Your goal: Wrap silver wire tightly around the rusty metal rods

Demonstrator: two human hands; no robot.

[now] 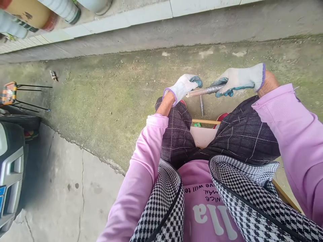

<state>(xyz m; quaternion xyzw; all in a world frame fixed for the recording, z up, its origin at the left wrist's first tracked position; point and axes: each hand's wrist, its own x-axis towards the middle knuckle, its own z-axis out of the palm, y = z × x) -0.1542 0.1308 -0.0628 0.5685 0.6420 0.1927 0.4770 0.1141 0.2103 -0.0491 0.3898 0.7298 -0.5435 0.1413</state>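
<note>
I sit with my knees apart over mossy concrete. Both hands wear white knit gloves with grey-blue palms. My left hand (pixel 183 87) is closed around the pinkish end of a short threaded metal rod (pixel 205 90). My right hand (pixel 237 80) grips the grey threaded part of the same rod, fingers curled over it. The rod lies roughly level in front of my knees. A second thin metal bar (pixel 201 106) rests on the ground just below it.
A wooden stick (pixel 205 121) and red shoes (pixel 222 117) show between my legs. A small stool with thin black legs (pixel 15 95) lies at the left, above a vehicle's bumper (pixel 10 168). Cylindrical containers (pixel 50 11) line the ledge at top left.
</note>
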